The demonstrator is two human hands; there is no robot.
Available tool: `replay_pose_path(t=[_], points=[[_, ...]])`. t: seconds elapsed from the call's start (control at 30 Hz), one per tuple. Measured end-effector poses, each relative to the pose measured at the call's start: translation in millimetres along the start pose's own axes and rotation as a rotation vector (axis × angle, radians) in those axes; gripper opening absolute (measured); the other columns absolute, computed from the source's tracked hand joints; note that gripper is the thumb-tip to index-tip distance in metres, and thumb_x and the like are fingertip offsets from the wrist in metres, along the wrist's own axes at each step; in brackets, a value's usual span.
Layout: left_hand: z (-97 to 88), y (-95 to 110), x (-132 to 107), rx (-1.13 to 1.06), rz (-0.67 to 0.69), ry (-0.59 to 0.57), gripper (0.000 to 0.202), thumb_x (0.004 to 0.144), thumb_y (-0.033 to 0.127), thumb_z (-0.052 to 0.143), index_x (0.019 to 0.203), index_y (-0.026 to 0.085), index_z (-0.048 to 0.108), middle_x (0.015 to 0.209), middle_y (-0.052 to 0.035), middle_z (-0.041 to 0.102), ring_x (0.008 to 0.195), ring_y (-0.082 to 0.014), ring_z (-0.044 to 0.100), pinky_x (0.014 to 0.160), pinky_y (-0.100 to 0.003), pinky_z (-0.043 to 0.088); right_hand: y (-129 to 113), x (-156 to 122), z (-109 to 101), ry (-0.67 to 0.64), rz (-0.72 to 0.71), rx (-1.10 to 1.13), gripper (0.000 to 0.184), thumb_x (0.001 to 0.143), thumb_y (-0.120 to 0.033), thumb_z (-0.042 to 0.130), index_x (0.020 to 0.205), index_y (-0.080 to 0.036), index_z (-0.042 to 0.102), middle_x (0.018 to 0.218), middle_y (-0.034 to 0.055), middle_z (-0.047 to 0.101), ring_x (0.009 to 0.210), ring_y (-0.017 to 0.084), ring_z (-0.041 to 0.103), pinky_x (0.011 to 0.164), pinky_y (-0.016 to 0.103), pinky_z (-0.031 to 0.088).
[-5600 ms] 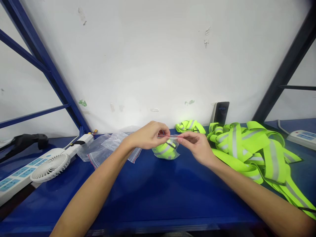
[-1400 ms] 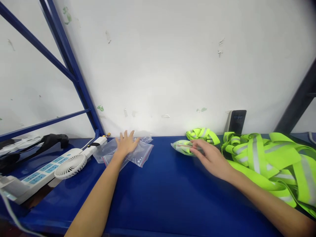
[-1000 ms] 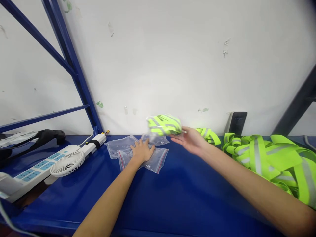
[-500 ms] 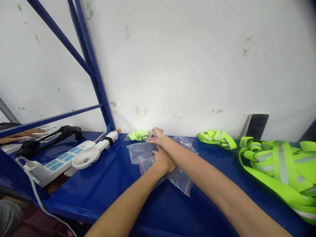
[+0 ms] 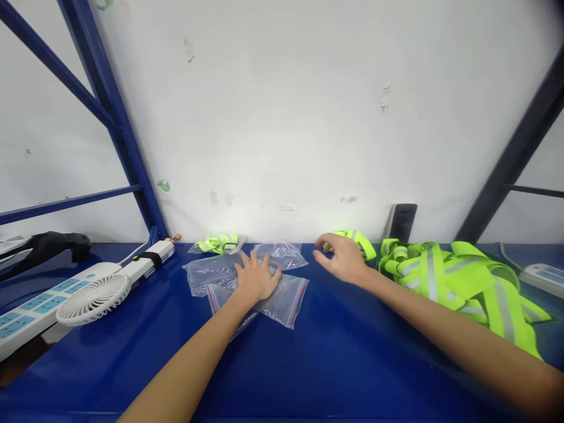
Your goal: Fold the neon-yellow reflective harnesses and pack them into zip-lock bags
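Left hand [image 5: 258, 282] lies spread on clear zip-lock bags [image 5: 284, 296]; right hand [image 5: 346, 259], released, is just before a rolled fluorescent reflective strap [image 5: 362, 241]. A bagged strap [image 5: 217, 242] lies behind the bags, by the wall [image 5: 273, 147].

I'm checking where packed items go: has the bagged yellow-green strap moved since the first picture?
Yes, to the left: the bagged strap now lies much nearer the blue upright.

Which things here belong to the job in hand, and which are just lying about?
Likely in the job:
clear zip bags
bagged reflective strap
reflective strap bundle
loose reflective straps

Apparently just lying about:
white fan
power strip
phone-like device
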State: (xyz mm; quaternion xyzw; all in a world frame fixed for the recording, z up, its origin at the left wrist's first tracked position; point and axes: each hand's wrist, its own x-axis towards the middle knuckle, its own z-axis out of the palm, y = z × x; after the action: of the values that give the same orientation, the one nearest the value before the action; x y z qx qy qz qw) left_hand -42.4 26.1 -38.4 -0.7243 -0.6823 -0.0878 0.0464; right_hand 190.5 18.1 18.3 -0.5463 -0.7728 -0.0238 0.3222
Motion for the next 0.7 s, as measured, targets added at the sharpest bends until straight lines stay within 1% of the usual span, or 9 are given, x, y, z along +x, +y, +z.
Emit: replay_pose_path(t=[0.03,0.1,0.2,0.3,0.4,0.47,0.57,0.63,0.7], points=[[1.2,0.3,0.7,0.002,0.015,0.014,0.072,0.09,0.066,0.031,0.142,0.021,0.049,0.155,-0.0223,0.033,0.142,-0.0504,0.026,0.106,-0.07,0.026,17.0,-3.1,-5.7,0.022,0.034,-0.087,0.02,0.085,-0.031,0.053,0.093,-0.021,0.067,0.096,0.005,0.07,0.086,0.022,0.064,0.078,0.034,0.045],[3.0,3.0,1.1,0.007,0.05,0.06,0.068,0.092,0.061,0.032,0.142,0.019,0.049,0.155,-0.0216,0.033,0.143,-0.0491,0.024,0.107,-0.069,0.025,47.1,-3.8,-13.6,-0.004,0.059,-0.233,0.032,0.089,-0.031,0.047,0.115,-0.021,0.063,0.121,0.01,0.065,0.102,0.027,0.064,0.083,0.036,0.047],[4.3,9.8,0.5,0.015,0.196,0.213,0.051,0.098,0.04,0.032,0.141,0.021,0.049,0.154,-0.0153,0.039,0.145,-0.042,0.026,0.112,-0.068,0.02,76.6,2.3,-14.6,-0.118,0.187,-0.362,0.061,0.088,-0.039,0.051,0.146,-0.023,0.039,0.152,0.0175,0.037,0.13,0.039,0.047,0.094,0.045,0.044],[4.6,16.5,0.2,-0.013,0.436,0.275,0.045,0.097,0.021,0.032,0.135,0.028,0.054,0.145,-0.0063,0.053,0.144,-0.0306,0.034,0.118,-0.063,0.015,87.8,8.6,-2.6,-0.265,0.345,-0.376,0.077,0.087,-0.046,0.055,0.154,-0.03,0.021,0.159,0.0183,0.023,0.135,0.042,0.041,0.096,0.05,0.044],[1.7,19.1,2.6,-0.074,0.506,0.217,0.041,0.095,0.019,0.035,0.126,0.027,0.061,0.135,-0.0045,0.062,0.138,-0.0282,0.044,0.117,-0.059,0.022,89.7,14.2,14.3,-0.276,0.403,-0.407,0.077,0.085,-0.049,0.059,0.152,-0.032,0.025,0.158,0.018,0.023,0.136,0.045,0.038,0.095,0.057,0.043],[-4.2,15.7,7.0,-0.114,0.45,0.269,0.04,0.096,0.021,0.035,0.125,0.026,0.062,0.137,-0.0053,0.059,0.138,-0.0282,0.043,0.116,-0.056,0.026,89.5,18.2,22.4,-0.26,0.414,-0.439,0.075,0.085,-0.049,0.061,0.15,-0.032,0.028,0.157,0.0184,0.022,0.135,0.047,0.035,0.093,0.06,0.043],[-16.9,-1.1,16.8,-0.156,0.275,0.386,0.043,0.097,0.024,0.03,0.129,0.024,0.059,0.142,-0.0078,0.054,0.138,-0.0281,0.041,0.115,-0.052,0.03,86.5,22.0,25.8,-0.247,0.381,-0.479,0.063,0.089,-0.042,0.059,0.146,-0.03,0.035,0.145,0.0201,0.037,0.123,0.042,0.049,0.084,0.054,0.048],[-22.9,-18.5,22.9,-0.122,0.12,0.415,0.044,0.097,0.028,0.03,0.131,0.024,0.057,0.146,-0.0102,0.049,0.14,-0.0321,0.038,0.114,-0.055,0.029,80.3,20.1,22.9,-0.253,0.319,-0.503,0.047,0.093,-0.031,0.053,0.139,-0.026,0.045,0.131,0.0196,0.048,0.112,0.036,0.056,0.08,0.045,0.05],[-23.4,-36.1,27.2,-0.05,-0.047,0.393,0.046,0.097,0.037,0.032,0.134,0.024,0.056,0.151,-0.0146,0.04,0.141,-0.0405,0.032,0.111,-0.064,0.026,69.2,12.6,18.0,-0.265,0.235,-0.527,0.036,0.094,-0.019,0.045,0.129,-0.022,0.055,0.123,0.0191,0.053,0.107,0.032,0.059,0.078,0.04,0.05]])
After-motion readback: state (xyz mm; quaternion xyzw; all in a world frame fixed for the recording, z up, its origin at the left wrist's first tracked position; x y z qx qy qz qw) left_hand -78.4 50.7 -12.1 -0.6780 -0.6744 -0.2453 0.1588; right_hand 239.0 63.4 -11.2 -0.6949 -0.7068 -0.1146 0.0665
